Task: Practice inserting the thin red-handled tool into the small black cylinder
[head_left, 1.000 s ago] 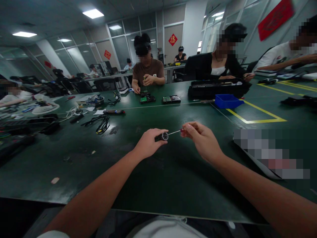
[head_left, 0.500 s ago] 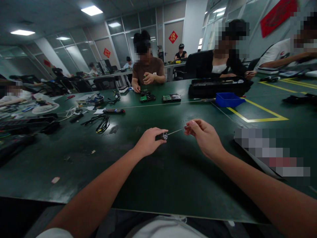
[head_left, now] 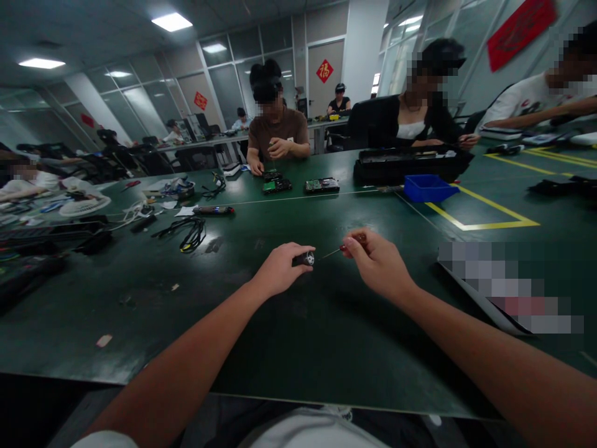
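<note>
My left hand (head_left: 280, 270) is closed around a small dark cylindrical part (head_left: 305, 259) with a silvery round end facing right. My right hand (head_left: 377, 264) pinches the reddish handle of a thin screwdriver (head_left: 342, 249). Its metal shaft points left and its tip sits at the silvery end of the part. Both hands hover just above the dark green table (head_left: 298, 336), near its middle.
A blue bin (head_left: 429, 188) and a long black case (head_left: 410, 163) stand at the back right beside yellow floor-tape lines. Circuit boards (head_left: 321, 185), black cables (head_left: 189, 233) and a pen-like tool (head_left: 214, 210) lie further back. Several people sit working around the tables.
My right hand has moved left toward my left hand, so less of the screwdriver shaft shows between them. My left hand has hardly moved.
</note>
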`<state>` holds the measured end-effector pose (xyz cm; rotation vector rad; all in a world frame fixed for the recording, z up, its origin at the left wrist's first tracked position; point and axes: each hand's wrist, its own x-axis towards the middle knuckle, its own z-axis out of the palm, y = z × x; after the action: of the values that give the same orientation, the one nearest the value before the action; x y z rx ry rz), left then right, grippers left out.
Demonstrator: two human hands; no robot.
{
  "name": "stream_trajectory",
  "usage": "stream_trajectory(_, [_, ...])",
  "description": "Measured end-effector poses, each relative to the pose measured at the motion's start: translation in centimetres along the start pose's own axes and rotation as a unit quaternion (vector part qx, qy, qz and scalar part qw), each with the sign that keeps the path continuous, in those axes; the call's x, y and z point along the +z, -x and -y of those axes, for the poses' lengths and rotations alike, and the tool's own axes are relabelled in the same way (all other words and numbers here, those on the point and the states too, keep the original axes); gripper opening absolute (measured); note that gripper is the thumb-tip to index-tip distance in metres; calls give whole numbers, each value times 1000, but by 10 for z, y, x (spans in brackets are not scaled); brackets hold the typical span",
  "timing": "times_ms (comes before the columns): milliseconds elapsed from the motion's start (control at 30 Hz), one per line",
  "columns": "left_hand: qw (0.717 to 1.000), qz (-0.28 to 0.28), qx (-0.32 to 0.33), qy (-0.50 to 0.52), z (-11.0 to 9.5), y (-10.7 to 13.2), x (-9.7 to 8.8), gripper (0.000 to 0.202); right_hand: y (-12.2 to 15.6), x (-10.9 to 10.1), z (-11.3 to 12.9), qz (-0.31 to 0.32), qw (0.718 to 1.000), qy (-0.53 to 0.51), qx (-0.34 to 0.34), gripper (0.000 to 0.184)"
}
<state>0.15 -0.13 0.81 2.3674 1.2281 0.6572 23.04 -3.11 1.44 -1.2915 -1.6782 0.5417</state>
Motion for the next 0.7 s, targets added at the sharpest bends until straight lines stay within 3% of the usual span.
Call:
stream_trajectory(167, [999,-22,-33,13,1,-1,-4,38,0,0,-2,-30,1000,1,6,26])
stream_trajectory(400, [1000,-18,10,16,1,2,-2,40,4,3,1,5,997,-76,-15,27])
stream_trajectory(700, [1000,-8,6,5,4,1,0,41,4,2,8,8,1000,14,-25,23])
